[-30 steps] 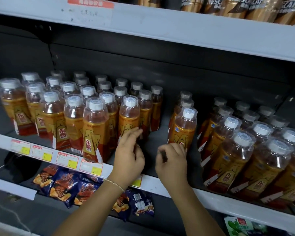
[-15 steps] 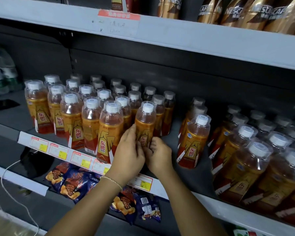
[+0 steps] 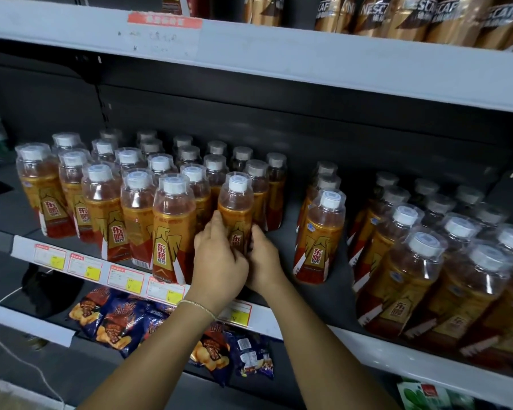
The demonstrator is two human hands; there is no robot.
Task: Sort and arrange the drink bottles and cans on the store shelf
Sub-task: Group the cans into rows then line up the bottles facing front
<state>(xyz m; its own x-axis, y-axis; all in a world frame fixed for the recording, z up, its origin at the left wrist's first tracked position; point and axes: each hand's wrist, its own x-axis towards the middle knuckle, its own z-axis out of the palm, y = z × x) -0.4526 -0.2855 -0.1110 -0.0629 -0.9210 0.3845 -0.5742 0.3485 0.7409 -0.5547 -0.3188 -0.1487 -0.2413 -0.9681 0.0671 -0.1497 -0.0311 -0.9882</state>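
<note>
held bottle [image 3: 235, 208]: clear plastic bottle, white screw cap, amber drink, gold-and-red wrap label. Upright in the front row of the middle shelf, at the right end of the left block. Base is hidden behind the hands, so cannot tell if it sits on the deck.
left hand [image 3: 219, 261]: at 8 o'clock of held bottle. Fingers [image 3: 216, 224] are curled round its left side, gripping at label height.
right hand [image 3: 264, 261]: at 4 o'clock of held bottle, curled onto its lower right side, gripping. Fingertips partly hidden behind left hand.
left block [image 3: 107, 202]: same white-capped amber bottles packed in rows, at 9 o'clock of held bottle. Nearest one is just beside the left hand.
lone bottle [image 3: 320, 241]: same kind, heads a short file at 3 o'clock, apart from held bottle with bare deck between.
right block [image 3: 421, 276]: more of the same bottles in rows, 3–4 o'clock, running to the frame edge.
middle shelf [image 3: 427, 372]: white front rail, dark grey deck.
price tags [image 3: 125, 276]: red-and-white paper tags with yellow patches, on the rail at 8 o'clock of the hands.
coffee drinks [image 3: 409, 19]: gold-and-brown containers on the upper shelf, 1 o'clock; can or bottle, cannot tell.
snack bags [image 3: 116, 318]: dark blue foil packs on the lower shelf, 7 o'clock.
bracelet [image 3: 196, 305]: thin pale cord band on the left wrist.
</note>
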